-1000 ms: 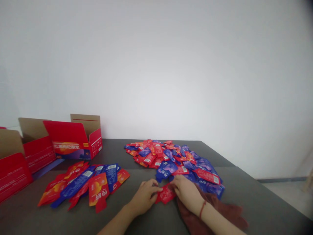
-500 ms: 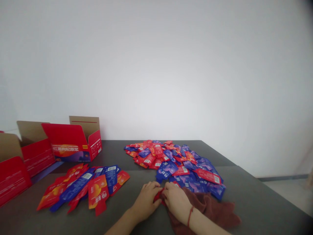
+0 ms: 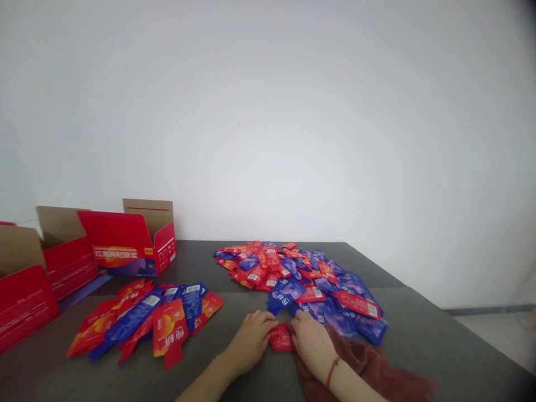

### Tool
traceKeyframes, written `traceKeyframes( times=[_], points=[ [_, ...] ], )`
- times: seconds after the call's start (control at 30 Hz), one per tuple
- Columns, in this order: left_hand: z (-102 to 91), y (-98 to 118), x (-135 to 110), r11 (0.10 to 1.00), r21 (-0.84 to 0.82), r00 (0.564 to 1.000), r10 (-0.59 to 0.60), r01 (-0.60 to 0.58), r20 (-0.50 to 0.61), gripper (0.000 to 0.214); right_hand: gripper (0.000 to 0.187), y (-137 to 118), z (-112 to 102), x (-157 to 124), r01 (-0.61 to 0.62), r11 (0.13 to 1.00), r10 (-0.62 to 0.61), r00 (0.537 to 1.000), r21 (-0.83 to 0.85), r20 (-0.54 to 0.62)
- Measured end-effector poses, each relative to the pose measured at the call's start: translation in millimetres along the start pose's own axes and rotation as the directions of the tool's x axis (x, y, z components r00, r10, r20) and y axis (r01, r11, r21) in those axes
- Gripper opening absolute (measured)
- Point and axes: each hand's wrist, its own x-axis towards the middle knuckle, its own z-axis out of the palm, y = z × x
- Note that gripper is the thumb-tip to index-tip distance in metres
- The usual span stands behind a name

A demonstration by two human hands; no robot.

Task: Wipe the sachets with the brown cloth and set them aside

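A small red sachet (image 3: pixel 281 338) with white print lies flat on the table between my two hands. At its left end, my left hand (image 3: pixel 252 341) grips the edge with bent fingers. My right hand (image 3: pixel 312 345), a red string round its wrist, is closed at the sachet's right end; its fingertips are partly hidden. Brown cloth (image 3: pixel 372 368) is bunched beneath that hand and trails off to the right. Just beyond my hands spreads a large heap of red and blue sachets (image 3: pixel 288 273).
To the left lies a smaller group of red and blue sachets (image 3: pixel 157 315). Several open red cartons (image 3: pixel 119 245) with raised flaps stand along the far left. The dark table (image 3: pixel 201 379) ends in a slanting edge on the right, and a white wall (image 3: pixel 268 123) rises behind.
My right hand has slid right with the cloth, uncovering more of the red sachet. My left hand has barely moved. The whole view has shifted slightly.
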Motion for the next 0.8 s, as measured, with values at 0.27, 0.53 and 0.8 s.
traceKeyframes(
  times=[0.27,0.53,0.8],
  points=[
    [-4.1,-1,-3,1.0,0.023,1.0,0.013,-0.013,-0.009,0.042,0.03,45,-1,-9,-0.098,0.994,0.099,0.995,0.04,-0.027],
    [-0.6,34,2,0.999,0.047,0.995,-0.016,0.021,-0.104,0.02,0.03,53,7,-18,-0.043,0.976,0.068,0.992,0.214,-0.111],
    [28.0,58,23,0.986,0.048,0.987,0.156,-0.157,0.03,0.043,0.031,65,17,-15,0.037,0.942,0.009,0.991,0.333,-0.135]
  ],
)
